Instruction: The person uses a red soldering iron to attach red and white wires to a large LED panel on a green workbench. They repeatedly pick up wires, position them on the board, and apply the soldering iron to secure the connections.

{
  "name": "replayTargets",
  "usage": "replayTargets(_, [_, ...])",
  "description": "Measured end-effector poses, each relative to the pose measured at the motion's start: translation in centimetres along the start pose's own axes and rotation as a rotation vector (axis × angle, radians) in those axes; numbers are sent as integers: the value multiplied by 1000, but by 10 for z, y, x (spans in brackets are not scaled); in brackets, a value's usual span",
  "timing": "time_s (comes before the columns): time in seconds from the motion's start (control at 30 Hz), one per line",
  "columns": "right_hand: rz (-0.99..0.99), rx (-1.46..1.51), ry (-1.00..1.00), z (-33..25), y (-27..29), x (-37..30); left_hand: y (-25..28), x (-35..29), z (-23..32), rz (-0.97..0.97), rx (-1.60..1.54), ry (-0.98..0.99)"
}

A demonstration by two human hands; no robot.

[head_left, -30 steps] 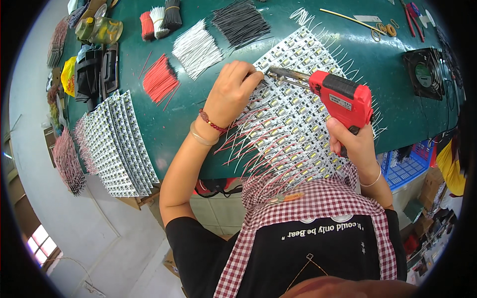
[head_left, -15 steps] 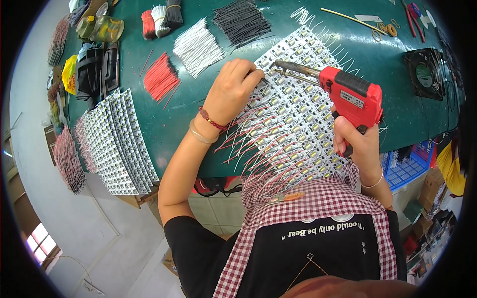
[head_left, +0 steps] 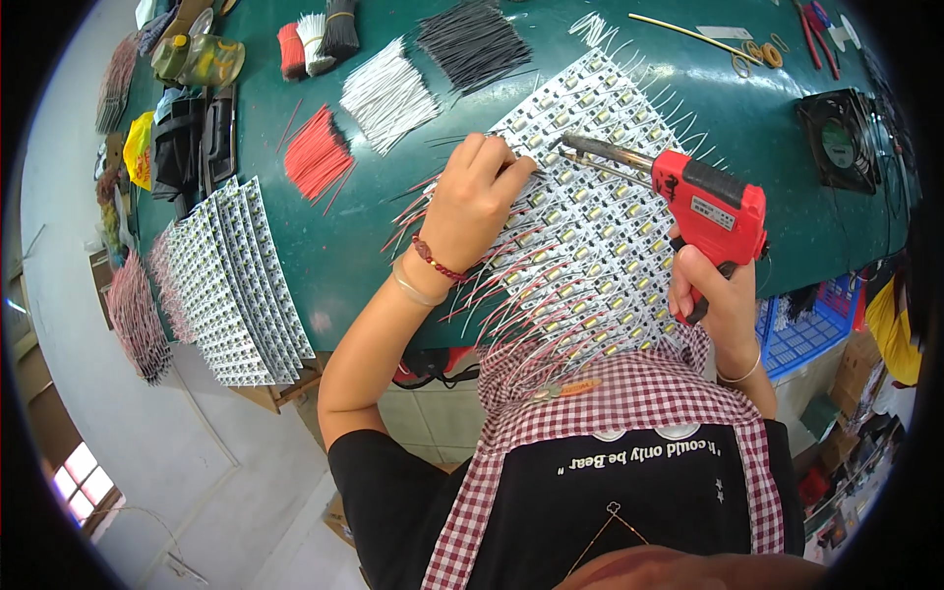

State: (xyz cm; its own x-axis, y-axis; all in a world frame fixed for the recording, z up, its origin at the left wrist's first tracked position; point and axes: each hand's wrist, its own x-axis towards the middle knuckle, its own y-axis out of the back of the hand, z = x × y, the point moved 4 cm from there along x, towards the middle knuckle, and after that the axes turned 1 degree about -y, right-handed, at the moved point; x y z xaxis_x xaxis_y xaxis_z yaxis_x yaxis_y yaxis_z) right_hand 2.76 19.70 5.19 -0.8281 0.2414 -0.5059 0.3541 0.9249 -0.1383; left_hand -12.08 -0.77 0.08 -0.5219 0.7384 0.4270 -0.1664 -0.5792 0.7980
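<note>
A large white LED circuit board panel (head_left: 600,211) lies across the table's near edge, its front part reaching my apron. Rows of small chips and yellowish LEDs cover it. Red and white wires (head_left: 531,315) fan out from its left side. My left hand (head_left: 477,192) is closed in a pinch over the panel's upper left part; dark and red wire ends stick out beyond it, and a short dark tip shows at the fingertips. My right hand (head_left: 713,285) grips a red soldering gun (head_left: 723,211) by its handle. Its tip hovers over or touches the board just right of my left fingers; I cannot tell which.
Piles of red wires (head_left: 318,152), white wires (head_left: 390,95) and black wires (head_left: 474,46) lie at the back left, near bundled ones. Stacked panels (head_left: 236,285) sit at the left edge. A black fan (head_left: 839,141) stands right; pliers (head_left: 818,39) lie behind it.
My left hand has moved slightly down and to the right along the board. The soldering gun has shifted the same way, its tip staying near the left fingers.
</note>
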Motion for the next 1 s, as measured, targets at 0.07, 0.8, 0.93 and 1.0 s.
replayTargets(0.07, [8,-27,-27,4,1,-2,-1,0,0,0,1,13])
replayTargets(0.8, [-34,-183,-71,12,-1,-4,1,1,8,16,88,-13])
replayTargets(0.93, [14,-215,-70,13,-4,-7,-1,1,10,8,126,-17])
replayTargets(1.0, [19,-232,-44,11,-7,-8,-2,0,10,8,130,-17])
